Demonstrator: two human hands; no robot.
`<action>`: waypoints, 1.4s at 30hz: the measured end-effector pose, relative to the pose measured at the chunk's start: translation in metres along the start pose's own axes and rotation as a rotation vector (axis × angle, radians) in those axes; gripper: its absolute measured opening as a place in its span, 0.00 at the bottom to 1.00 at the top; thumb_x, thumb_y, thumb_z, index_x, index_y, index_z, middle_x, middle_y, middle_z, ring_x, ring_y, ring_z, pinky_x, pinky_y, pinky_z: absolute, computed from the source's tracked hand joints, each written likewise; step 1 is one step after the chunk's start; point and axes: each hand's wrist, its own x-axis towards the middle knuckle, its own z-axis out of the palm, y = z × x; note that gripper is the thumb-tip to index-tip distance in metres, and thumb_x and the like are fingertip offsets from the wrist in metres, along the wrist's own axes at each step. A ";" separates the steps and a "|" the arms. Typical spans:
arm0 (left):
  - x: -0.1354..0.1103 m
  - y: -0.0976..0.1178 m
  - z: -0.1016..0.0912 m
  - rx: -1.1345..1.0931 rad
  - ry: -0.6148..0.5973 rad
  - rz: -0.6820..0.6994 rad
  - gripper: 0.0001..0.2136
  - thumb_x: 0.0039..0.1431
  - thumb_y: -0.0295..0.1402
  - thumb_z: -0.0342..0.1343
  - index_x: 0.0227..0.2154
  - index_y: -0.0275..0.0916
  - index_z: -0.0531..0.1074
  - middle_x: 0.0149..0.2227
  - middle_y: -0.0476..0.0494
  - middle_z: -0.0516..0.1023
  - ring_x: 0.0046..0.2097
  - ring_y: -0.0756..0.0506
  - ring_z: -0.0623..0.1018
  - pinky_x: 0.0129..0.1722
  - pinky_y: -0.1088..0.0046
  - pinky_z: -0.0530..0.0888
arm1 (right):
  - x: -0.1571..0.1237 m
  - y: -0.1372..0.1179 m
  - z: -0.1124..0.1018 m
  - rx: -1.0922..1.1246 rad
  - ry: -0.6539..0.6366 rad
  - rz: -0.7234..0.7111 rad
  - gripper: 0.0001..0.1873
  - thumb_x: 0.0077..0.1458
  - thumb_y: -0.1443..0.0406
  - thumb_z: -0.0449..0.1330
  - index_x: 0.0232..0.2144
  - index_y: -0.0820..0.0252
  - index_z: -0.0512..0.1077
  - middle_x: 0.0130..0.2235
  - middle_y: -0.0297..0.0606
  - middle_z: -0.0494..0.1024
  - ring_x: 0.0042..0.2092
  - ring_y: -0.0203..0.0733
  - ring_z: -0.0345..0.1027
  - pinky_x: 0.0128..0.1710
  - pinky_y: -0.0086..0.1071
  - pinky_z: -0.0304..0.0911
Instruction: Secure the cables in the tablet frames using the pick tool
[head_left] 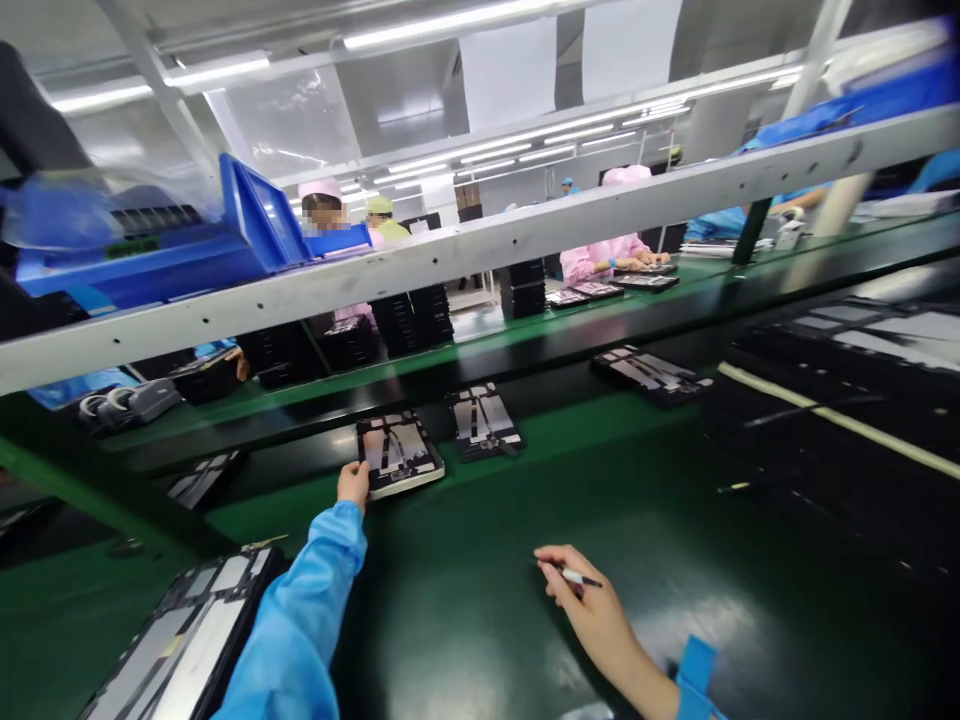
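Note:
My left hand, in a blue sleeve, rests at the near left corner of an open tablet-like device lying on the green belt, its fingers closed against the edge. My right hand sits lower on the belt, apart from the devices, pinching a slim white and black pen-like tool. A second open device lies just right of the first. A larger dark-framed panel lies at the bottom left beside my left forearm. Another device lies farther right along the belt.
A grey perforated metal rail crosses the view above the belt, carrying a blue plastic bin. Beyond it, co-workers in pink and blue gowns handle devices at a green bench. Black stacks stand along that bench.

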 end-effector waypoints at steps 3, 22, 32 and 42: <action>-0.034 -0.021 -0.015 -0.141 -0.101 -0.013 0.16 0.66 0.39 0.53 0.51 0.35 0.68 0.47 0.40 0.74 0.43 0.45 0.77 0.41 0.64 0.77 | 0.002 -0.005 -0.002 0.088 0.039 0.074 0.24 0.57 0.47 0.58 0.38 0.62 0.78 0.33 0.43 0.80 0.27 0.41 0.73 0.22 0.29 0.69; -0.233 -0.104 -0.030 0.207 -0.685 0.686 0.31 0.55 0.34 0.61 0.62 0.41 0.60 0.45 0.43 0.72 0.38 0.48 0.76 0.33 0.74 0.76 | -0.031 -0.013 -0.060 -0.165 -0.367 0.114 0.21 0.61 0.66 0.51 0.56 0.57 0.68 0.53 0.45 0.78 0.50 0.45 0.76 0.47 0.39 0.72; -0.272 -0.092 -0.020 0.389 -0.462 0.967 0.23 0.62 0.42 0.57 0.57 0.41 0.63 0.49 0.40 0.73 0.47 0.41 0.76 0.44 0.64 0.76 | -0.034 -0.041 -0.057 -0.456 -0.292 -0.089 0.18 0.61 0.62 0.56 0.54 0.55 0.71 0.49 0.43 0.80 0.49 0.49 0.75 0.47 0.41 0.71; -0.272 -0.084 0.000 0.002 -0.562 0.902 0.07 0.67 0.32 0.51 0.39 0.41 0.75 0.37 0.47 0.79 0.39 0.49 0.78 0.40 0.75 0.75 | -0.042 -0.059 0.003 -0.288 -0.593 -0.271 0.14 0.60 0.72 0.56 0.46 0.56 0.74 0.39 0.39 0.81 0.40 0.45 0.75 0.41 0.38 0.69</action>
